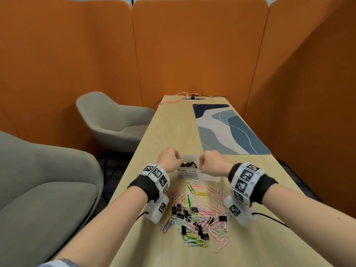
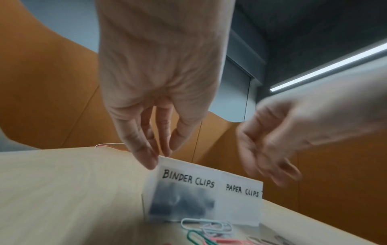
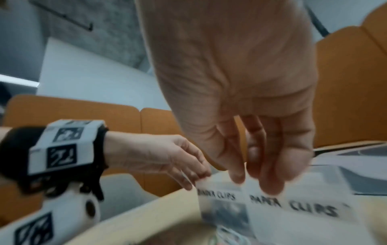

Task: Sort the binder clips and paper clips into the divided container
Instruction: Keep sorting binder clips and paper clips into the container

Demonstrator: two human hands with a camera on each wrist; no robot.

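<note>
Both hands hover over a clear plastic divided container on a pale wooden desk: left hand and right hand fingers loosely extended, gripping nothing.

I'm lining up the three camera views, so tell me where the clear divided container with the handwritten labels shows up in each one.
Head: clear divided plastic container, centre, between both hands.
Left wrist: lower centre, beneath the left hand's fingertips.
Right wrist: lower right, blurred, under the right hand's fingers.
Shared landmark: the handwritten BINDER CLIPS label on the left compartment.
</note>
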